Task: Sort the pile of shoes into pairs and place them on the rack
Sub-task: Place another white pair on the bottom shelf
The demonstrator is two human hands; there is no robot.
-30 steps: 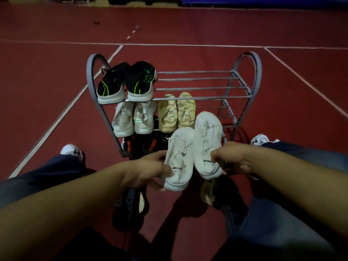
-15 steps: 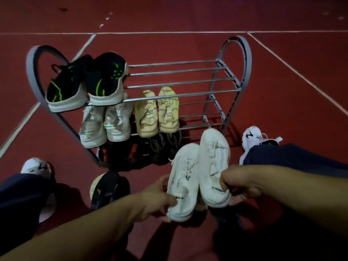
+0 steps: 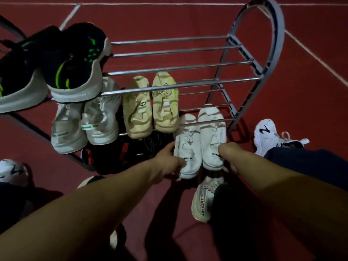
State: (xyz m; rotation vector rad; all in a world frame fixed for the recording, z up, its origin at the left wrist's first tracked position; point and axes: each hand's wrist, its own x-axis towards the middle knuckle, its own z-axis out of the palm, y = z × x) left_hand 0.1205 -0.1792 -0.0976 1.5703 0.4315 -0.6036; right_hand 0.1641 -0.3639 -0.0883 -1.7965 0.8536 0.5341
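Observation:
A grey metal shoe rack (image 3: 271, 31) stands on the red floor. My left hand (image 3: 165, 162) grips the heel of a white sneaker (image 3: 187, 146). My right hand (image 3: 228, 155) grips the heel of its matching white sneaker (image 3: 211, 132). Both toes lie on the middle shelf's bars at the right, beside a beige pair (image 3: 150, 106). A pale grey pair (image 3: 84, 123) sits left of the beige one. A black pair with green marks (image 3: 71, 61) rests on the top shelf. Dark shoes (image 3: 120, 153) fill the bottom shelf.
A pale sneaker with lettering (image 3: 205, 198) and a dark shoe (image 3: 224, 196) lie on the floor below my hands. Another dark shoe (image 3: 92, 180) peeks out under my left forearm. My own white trainers (image 3: 271, 136) and dark trousers flank the rack.
Both hands have carried the white pair forward and up, from in front of the rack onto the middle shelf's right side. The view has moved closer to the rack.

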